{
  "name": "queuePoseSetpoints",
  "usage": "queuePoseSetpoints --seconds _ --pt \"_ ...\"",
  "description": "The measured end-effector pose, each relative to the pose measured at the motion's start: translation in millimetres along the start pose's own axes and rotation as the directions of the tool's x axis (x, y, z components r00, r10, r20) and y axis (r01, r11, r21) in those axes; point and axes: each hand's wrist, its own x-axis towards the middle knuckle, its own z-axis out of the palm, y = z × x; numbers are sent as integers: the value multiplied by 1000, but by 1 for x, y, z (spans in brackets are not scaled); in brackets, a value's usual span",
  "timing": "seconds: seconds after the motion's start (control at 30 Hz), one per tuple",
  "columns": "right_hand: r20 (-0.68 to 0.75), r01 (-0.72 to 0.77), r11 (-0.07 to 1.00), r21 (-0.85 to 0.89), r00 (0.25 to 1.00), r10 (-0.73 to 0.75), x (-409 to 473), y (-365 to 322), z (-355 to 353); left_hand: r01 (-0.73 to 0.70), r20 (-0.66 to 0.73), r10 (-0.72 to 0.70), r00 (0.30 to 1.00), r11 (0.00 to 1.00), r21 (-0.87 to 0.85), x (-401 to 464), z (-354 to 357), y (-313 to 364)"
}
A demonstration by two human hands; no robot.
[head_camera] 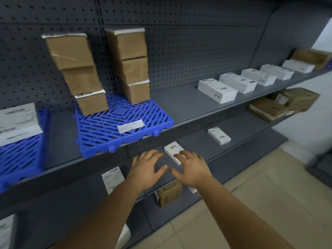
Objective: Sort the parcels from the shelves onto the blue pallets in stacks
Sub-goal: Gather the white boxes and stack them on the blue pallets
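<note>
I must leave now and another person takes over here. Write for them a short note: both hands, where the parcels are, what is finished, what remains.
Hands: left hand and right hand are both open, holding nothing, spread over the lower shelf. The right fingertips reach the small white box.

Done: two stacks of three brown boxes, left stack and right stack, stand on the blue pallet. A white parcel lies on the second pallet at far left.

Left: the row of white boxes on the upper shelf, another small white box on the lower shelf, brown parcels at right, and one brown parcel lower down.
</note>
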Motion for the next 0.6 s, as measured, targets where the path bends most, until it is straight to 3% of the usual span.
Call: queuePoseSetpoints --seconds 0.23,0.6 --pt "22 -70 998 8 997 70 7 70 1 5 49 -3 999 1000 -23 51 36 38" --pt "-16 5 999 51 1000 -4 29 228 -22 83 19 -83 996 997 4 126 106 151"
